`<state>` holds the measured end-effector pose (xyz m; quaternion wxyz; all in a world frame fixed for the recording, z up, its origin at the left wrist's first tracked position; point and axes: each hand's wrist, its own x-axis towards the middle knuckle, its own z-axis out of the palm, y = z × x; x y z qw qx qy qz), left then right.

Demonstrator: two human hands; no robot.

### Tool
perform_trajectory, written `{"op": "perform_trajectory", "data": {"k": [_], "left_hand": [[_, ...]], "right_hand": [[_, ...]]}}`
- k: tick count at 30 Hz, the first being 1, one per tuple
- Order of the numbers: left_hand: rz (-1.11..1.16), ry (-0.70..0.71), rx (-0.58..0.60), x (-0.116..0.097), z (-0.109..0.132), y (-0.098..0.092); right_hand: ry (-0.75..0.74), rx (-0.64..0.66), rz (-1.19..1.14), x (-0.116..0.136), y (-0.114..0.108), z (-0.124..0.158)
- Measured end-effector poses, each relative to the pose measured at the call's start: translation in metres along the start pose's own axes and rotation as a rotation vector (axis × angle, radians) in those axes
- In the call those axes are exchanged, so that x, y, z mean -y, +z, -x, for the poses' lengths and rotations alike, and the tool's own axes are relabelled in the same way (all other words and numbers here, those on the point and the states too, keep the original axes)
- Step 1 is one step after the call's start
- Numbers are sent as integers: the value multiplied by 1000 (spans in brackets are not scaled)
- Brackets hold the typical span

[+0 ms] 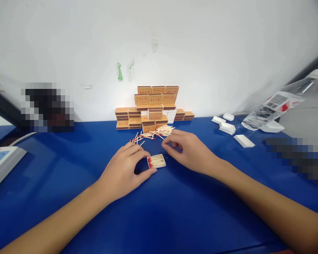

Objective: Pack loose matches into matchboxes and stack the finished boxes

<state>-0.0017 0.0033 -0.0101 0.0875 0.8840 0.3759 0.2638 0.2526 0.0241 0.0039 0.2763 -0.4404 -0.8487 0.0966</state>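
Observation:
A small white tray (164,164) of red-tipped matches lies on the blue table. My left hand (128,169) grips its left end between thumb and fingers. To the right of the tray, my right hand (181,148) hovers near the loose matches with thumb and index finger pinched at a match stick; whether it holds one is too small to tell. The pile of loose matches (159,132) spreads just beyond both hands, in front of stacked orange matchboxes (155,100).
White empty trays (244,141) lie at the right, beside a tilted clear plastic bottle (278,102) and a white rounded object (228,116). A power strip (5,162) sits at the left edge of the blue table (159,218). The wall stands behind the matchboxes.

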Motion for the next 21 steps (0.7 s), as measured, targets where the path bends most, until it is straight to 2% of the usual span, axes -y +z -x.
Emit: {"op": "perform_trajectory", "data": {"k": [3, 5, 9, 15, 21], "left_hand": [[6, 2, -4, 0, 0, 1], [9, 6, -5, 0, 0, 1], [4, 10, 0, 0, -1, 1], [-5, 2, -5, -1, -1, 0], [-5, -8, 5, 1, -2, 1]], "right_hand": [[148, -139, 52, -21, 11, -10], [223, -128, 53, -30, 19, -18], [256, -62, 62, -34, 26, -28], [238, 3, 92, -30, 0, -14], [127, 121, 163, -12, -24, 1]]}}
